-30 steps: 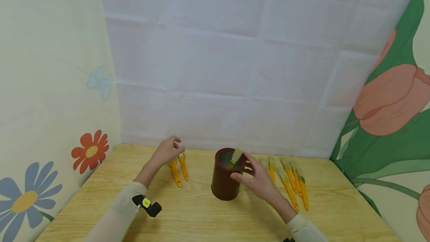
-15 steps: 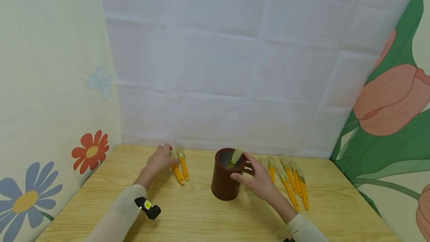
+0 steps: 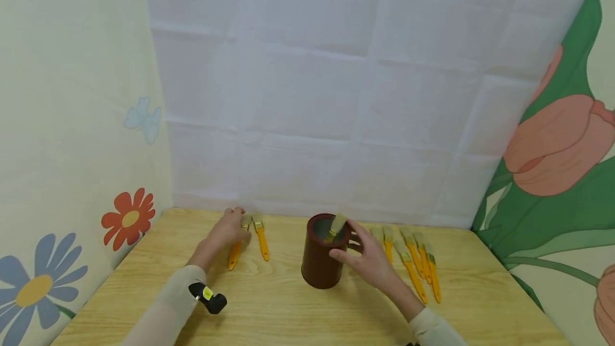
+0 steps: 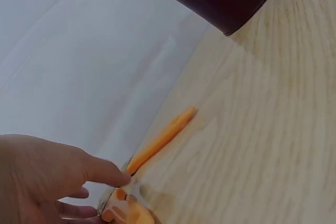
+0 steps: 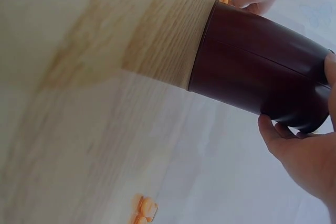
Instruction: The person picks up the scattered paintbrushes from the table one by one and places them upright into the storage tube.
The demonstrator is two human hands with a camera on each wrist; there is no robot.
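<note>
The left hand (image 3: pixel 229 231) has its fingers (image 4: pixel 107 173) pinched on the head of an orange brush (image 3: pixel 235 254) lying on the worktop (image 3: pixel 288 308) near the back wall, with a second brush (image 3: pixel 261 239) just beside it. The right hand (image 3: pixel 367 260) curls its fingers (image 5: pixel 270 129) round the upright brown cup (image 3: pixel 323 263), which stands between the hands and holds one brush (image 3: pixel 334 227) leaning at its rim. Right of the cup, partly hidden behind that hand, a row of brushes (image 3: pixel 418 266) lies on the worktop.
</note>
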